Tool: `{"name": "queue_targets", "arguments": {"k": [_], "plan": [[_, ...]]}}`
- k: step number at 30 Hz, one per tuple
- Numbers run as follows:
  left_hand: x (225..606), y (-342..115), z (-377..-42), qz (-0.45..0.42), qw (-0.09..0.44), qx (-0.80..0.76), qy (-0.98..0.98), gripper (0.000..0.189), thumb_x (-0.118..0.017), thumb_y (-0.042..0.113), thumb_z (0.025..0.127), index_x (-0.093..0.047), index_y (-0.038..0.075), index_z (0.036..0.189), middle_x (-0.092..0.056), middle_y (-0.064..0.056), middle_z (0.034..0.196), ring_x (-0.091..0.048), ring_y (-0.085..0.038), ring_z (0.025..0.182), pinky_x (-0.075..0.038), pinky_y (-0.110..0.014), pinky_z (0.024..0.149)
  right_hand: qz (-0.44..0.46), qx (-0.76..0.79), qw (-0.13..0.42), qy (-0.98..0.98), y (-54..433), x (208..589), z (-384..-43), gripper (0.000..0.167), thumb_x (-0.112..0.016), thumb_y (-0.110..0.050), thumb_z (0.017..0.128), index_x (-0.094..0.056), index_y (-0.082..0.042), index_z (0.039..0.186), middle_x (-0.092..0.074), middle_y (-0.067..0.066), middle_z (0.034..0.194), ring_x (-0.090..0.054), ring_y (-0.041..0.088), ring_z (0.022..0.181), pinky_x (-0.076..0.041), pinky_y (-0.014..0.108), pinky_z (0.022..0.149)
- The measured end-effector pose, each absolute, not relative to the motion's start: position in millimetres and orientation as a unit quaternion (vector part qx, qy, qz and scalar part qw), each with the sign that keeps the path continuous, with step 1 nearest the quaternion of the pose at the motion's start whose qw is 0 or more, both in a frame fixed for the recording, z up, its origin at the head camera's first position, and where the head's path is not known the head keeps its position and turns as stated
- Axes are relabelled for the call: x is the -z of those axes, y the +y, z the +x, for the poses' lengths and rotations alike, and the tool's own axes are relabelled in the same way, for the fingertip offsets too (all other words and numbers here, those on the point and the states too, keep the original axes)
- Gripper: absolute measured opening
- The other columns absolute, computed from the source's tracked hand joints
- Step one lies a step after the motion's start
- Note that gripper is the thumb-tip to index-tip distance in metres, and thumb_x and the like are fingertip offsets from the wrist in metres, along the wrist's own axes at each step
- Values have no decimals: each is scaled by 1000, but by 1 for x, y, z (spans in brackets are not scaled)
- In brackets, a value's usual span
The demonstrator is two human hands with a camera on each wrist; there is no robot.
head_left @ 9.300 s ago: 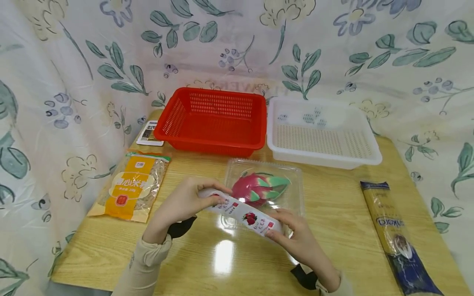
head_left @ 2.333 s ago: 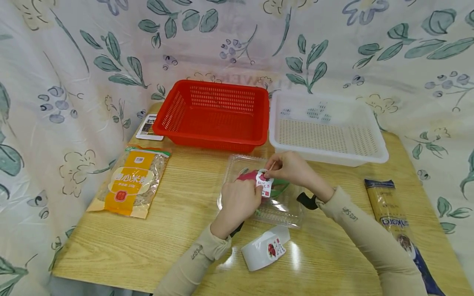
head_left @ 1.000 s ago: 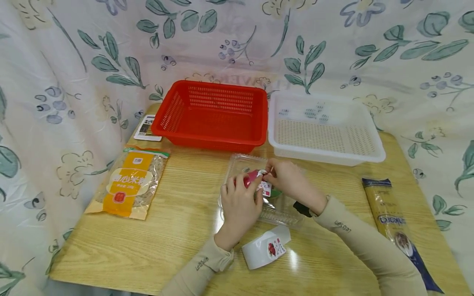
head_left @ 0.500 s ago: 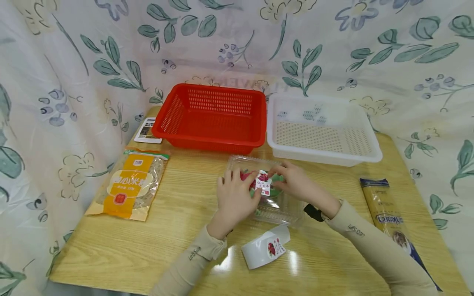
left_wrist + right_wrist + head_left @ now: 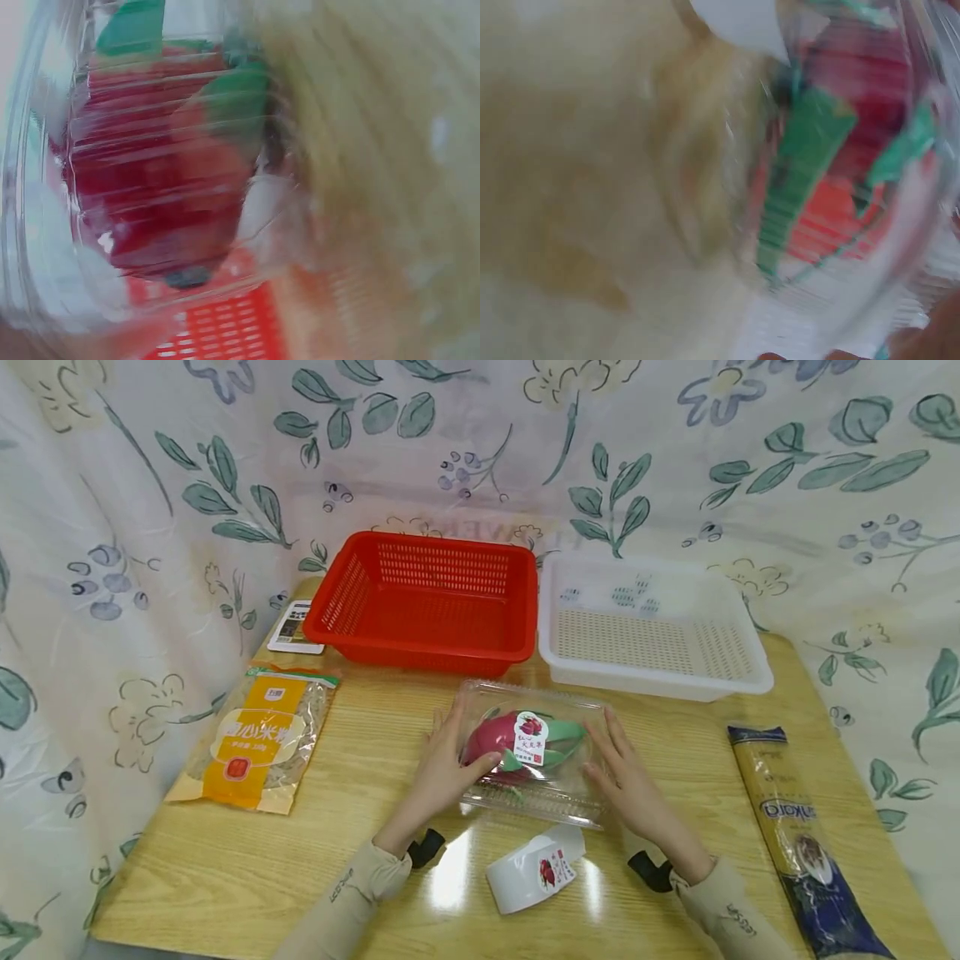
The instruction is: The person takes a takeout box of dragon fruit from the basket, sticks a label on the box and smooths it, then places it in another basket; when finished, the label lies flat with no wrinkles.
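A pink dragon fruit (image 5: 489, 737) with green leaf tips lies inside a clear plastic clamshell box (image 5: 573, 787). On its lid sits a white label (image 5: 530, 739) with a dragon fruit picture. My left hand (image 5: 441, 768) lies along the box's left side, thumb over the lid's front. At the right side, my right hand (image 5: 636, 792) touches the box with extended fingers. Both wrist views are blurred: the dragon fruit (image 5: 154, 169) shows through plastic in the left one, its green leaf (image 5: 806, 161) in the right. A roll of labels (image 5: 517, 887) stands just in front.
Behind the box are a red basket (image 5: 420, 653) and a white basket (image 5: 645, 678). A bag of rice noodles (image 5: 258, 739) lies left, near a white-edged packet (image 5: 295, 628). A long gold-and-blue packet (image 5: 795, 827) lies right. A patterned curtain (image 5: 480, 435) hangs behind the table (image 5: 225, 877).
The label roll, earlier held in both hands, now stands on the table. A label was placed and pressed onto the lid; both hands have since spread apart to the box's sides.
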State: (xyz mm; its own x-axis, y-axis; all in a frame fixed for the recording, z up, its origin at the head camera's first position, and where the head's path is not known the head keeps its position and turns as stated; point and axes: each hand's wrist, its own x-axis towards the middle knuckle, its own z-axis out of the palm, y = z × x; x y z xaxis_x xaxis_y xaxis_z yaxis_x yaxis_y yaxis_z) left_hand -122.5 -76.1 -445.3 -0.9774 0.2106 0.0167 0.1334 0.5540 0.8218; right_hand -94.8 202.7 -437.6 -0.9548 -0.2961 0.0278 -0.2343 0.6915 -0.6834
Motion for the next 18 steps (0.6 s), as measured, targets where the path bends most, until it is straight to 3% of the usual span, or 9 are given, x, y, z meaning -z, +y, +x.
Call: {"name": "queue_targets", "arguments": {"k": [3,6,8,14,18], "plan": [[449,-82,-120,84,72,-500,859,96,-68,40,88,-3,28,157,-12,-11,163,-14,-50,144,-11,-72,111,-116,443,45,888,201,446,-90,67,-45,-21,103,-6,-18,157,15,15,162,7,49,146,-6,77,107],[452,-85,-118,88,85,-537,835,90,-64,34,92,-3,27,157,-9,-12,163,-20,-49,143,-18,-71,110,-91,524,43,846,197,453,-85,71,-41,-17,103,6,-19,157,18,15,161,12,46,147,1,74,110],[453,-86,-118,91,86,-562,818,86,-61,32,94,-3,26,157,-8,-11,164,-16,-47,145,-18,-69,112,-73,566,38,820,194,457,-82,72,-39,-15,103,10,-18,156,20,15,161,14,45,147,3,71,112],[456,-81,-116,82,68,-625,773,74,-55,19,98,-10,20,157,-10,-12,164,-9,-40,149,-11,-63,117,-2,647,56,761,181,460,-73,71,-34,-18,103,14,-16,155,16,24,159,0,54,144,-6,67,114],[453,-76,-110,70,56,-636,767,69,-53,18,99,-14,18,157,-14,-12,163,-11,-38,149,-12,-59,119,19,679,59,731,178,455,-68,71,-36,-17,103,13,-16,155,8,25,160,-7,50,146,-10,59,117]]}}
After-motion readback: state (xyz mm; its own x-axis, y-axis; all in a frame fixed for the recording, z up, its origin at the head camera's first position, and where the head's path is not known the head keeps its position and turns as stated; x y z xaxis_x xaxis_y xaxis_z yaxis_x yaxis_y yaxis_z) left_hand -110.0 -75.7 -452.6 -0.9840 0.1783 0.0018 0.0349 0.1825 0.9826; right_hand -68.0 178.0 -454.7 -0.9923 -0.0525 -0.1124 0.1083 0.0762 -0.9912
